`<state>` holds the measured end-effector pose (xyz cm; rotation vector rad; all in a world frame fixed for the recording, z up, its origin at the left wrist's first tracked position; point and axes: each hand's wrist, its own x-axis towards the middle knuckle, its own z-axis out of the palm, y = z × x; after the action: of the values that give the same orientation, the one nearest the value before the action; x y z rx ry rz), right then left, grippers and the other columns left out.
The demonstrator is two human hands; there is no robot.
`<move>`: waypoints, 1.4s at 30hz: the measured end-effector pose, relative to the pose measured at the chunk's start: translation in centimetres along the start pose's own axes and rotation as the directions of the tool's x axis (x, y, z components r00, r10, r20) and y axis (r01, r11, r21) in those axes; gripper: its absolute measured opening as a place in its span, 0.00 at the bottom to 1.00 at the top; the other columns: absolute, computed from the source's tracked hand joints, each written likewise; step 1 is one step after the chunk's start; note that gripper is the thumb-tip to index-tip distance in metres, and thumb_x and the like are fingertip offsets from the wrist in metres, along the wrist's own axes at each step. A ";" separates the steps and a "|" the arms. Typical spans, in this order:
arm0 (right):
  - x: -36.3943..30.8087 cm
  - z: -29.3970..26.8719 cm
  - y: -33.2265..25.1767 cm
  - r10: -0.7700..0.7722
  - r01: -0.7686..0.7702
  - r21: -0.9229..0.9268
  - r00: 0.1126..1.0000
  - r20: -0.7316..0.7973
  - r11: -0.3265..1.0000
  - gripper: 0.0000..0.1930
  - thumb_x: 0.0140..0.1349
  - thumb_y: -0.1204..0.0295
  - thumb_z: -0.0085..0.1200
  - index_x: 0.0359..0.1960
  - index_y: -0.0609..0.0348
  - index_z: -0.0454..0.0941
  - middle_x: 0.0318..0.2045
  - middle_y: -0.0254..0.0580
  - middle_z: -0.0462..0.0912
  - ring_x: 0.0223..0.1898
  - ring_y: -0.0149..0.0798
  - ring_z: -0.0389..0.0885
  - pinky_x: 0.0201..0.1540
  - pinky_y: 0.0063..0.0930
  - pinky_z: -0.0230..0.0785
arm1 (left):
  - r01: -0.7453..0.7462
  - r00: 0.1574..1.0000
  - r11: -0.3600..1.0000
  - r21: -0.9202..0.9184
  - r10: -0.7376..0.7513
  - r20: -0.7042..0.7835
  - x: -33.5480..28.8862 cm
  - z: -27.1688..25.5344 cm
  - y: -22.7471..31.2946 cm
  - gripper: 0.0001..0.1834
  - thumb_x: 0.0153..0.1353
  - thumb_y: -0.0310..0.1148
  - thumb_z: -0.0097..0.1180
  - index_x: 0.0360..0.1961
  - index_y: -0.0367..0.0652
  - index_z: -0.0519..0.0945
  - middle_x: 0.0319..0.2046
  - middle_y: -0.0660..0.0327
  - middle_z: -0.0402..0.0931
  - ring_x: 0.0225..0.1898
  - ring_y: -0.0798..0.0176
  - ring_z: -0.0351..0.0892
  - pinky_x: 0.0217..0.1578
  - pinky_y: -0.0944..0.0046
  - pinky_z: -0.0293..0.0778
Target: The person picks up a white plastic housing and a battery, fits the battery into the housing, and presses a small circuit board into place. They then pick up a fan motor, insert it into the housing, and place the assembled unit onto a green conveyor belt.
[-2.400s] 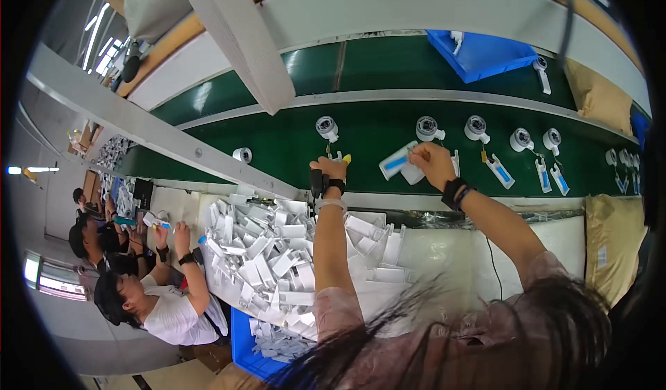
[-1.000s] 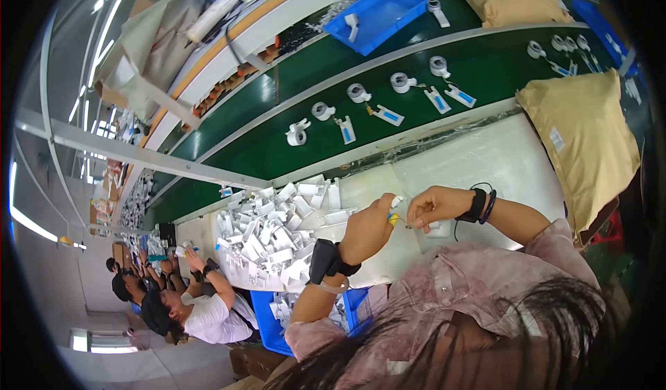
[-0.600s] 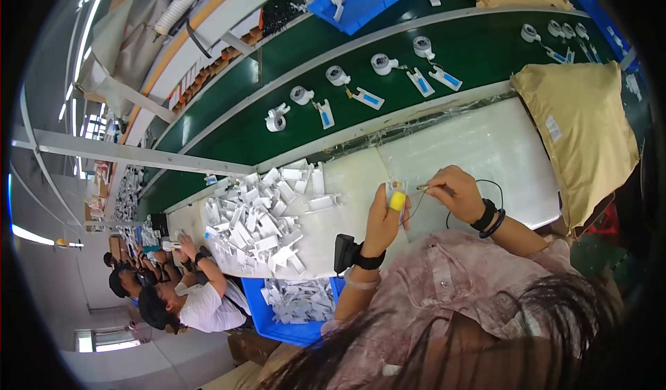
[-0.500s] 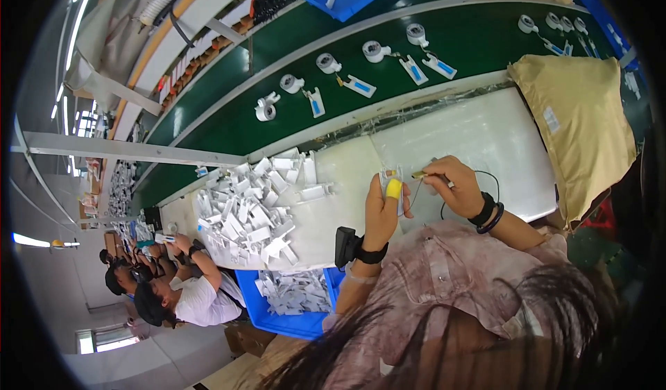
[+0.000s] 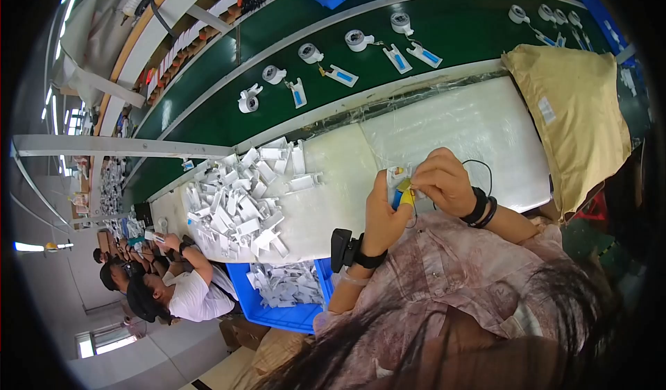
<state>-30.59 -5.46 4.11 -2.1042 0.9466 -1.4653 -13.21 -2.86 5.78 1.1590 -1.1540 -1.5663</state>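
Item: one white housing (image 5: 394, 174), held over the pale worktop (image 5: 465, 123), gripped by the left hand (image 5: 386, 213) with its yellow-covered thumb (image 5: 407, 200). At three o'clock from it, a small gold-green piece (image 5: 404, 184) appears pinched by the right hand (image 5: 444, 183); the housing is best kept still, the thin wire (image 5: 415, 218) unstrained. Outward: white parts (image 5: 236, 196) are heaped at nine, round units (image 5: 359, 40) ranged at eleven.
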 end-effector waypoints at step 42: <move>-0.3 -0.4 -0.4 -0.021 0.020 -0.044 1.000 -0.017 0.999 0.10 0.47 0.79 0.64 0.33 0.55 0.79 0.31 0.34 0.79 0.34 0.41 0.73 0.41 0.32 0.65 | -0.215 0.975 0.940 0.265 0.220 0.010 -0.4 1.2 -1.2 0.17 0.70 0.29 0.43 0.57 0.34 0.68 0.29 0.63 0.73 0.22 0.75 0.67 0.21 0.75 0.64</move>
<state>-30.88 -4.94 4.28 -2.1414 0.9756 -1.4884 -14.44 -1.98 4.91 1.1682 -1.4594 -1.2562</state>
